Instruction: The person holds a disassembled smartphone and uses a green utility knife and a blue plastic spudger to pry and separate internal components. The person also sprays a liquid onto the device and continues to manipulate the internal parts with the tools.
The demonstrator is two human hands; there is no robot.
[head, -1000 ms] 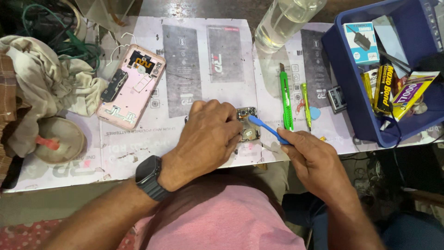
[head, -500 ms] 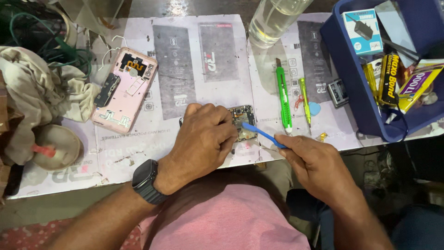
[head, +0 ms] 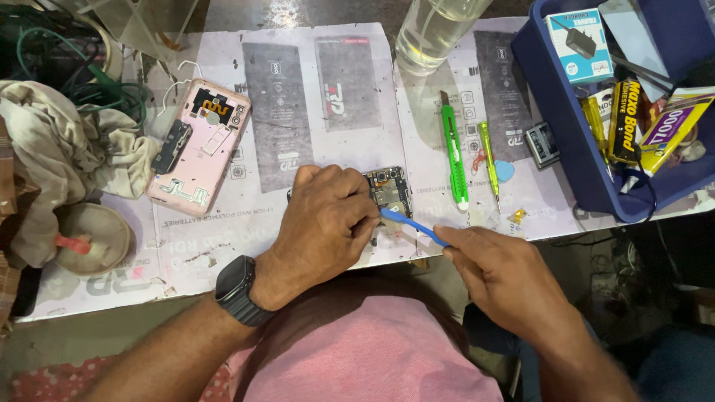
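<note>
Blue pry tool (head: 413, 225) pinched in your right hand (head: 506, 279), tip on the opened phone (head: 389, 190) at table centre. Your left hand (head: 324, 223) clamps that phone flat. Green cutter (head: 453, 149) lies at 2 o'clock, pink phone (head: 197, 145) at 10.

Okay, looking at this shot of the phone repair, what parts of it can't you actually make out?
Head view only:
- Opened phone: mostly hidden under the left hand.
- Blue pry tool: its handle end is hidden in the right hand; whether the tip touches the phone is too small to tell.
- Blue bin: cut off by the right and top edges.
- Clear bottle: top cut off by the upper edge.
</note>
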